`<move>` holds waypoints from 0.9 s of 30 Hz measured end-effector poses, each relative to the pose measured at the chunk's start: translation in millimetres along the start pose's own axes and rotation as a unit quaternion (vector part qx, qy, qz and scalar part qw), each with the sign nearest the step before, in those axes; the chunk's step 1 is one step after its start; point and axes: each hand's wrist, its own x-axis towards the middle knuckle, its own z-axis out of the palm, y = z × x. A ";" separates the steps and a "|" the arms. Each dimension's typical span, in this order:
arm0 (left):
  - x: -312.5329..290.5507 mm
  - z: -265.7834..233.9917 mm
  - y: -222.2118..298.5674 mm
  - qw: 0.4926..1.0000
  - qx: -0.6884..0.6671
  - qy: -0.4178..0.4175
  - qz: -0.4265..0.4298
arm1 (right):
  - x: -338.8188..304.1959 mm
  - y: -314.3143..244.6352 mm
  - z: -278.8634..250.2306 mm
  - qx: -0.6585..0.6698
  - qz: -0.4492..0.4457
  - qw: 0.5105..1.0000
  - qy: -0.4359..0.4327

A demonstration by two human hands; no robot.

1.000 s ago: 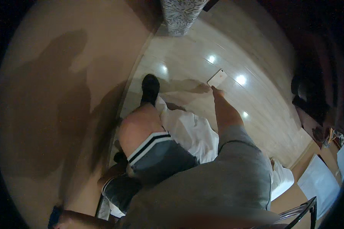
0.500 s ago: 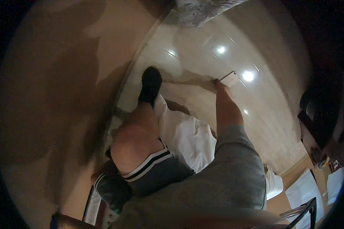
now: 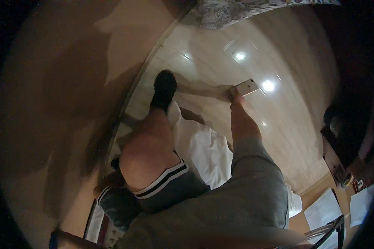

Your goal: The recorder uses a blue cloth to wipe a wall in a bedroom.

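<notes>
My right arm, in a short grey sleeve, stretches forward over the floor. At its end my right hand (image 3: 237,99) is closed around the near end of a pale smartphone (image 3: 247,87), which is held out low over the tiles. A small dark camera spot shows near one end of the phone. How high it is above the floor I cannot tell. Nowhere in the picture can I make out my left hand. A white cloth (image 3: 205,151) hangs between my arm and my bare knee (image 3: 141,166). Below that knee is a dark shoe (image 3: 165,89).
A brown wall (image 3: 70,103) fills the left side. Glossy pale tiles (image 3: 294,137) reflect several lights. Patterned fabric (image 3: 232,14) hangs in from the top. White papers (image 3: 324,205) lie at the lower right, near a dark curved rail (image 3: 338,224).
My right hand has shifted slightly left and turned the phone, so that more of its pale surface shows. The surroundings have moved a little in the picture.
</notes>
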 end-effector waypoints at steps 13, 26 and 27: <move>2.5 -115.2 -77.1 0.981 -0.041 0.171 -0.087 | -300.1 -59.6 -115.3 0.341 -0.127 0.790 -0.493; 49.2 -274.2 -70.4 0.952 0.093 0.066 -0.283 | -516.3 -40.4 -261.9 0.237 -0.216 0.517 -0.793; 46.5 -276.7 -72.5 0.961 0.092 0.041 -0.257 | -534.3 -25.1 -260.0 0.228 -0.223 0.509 -0.799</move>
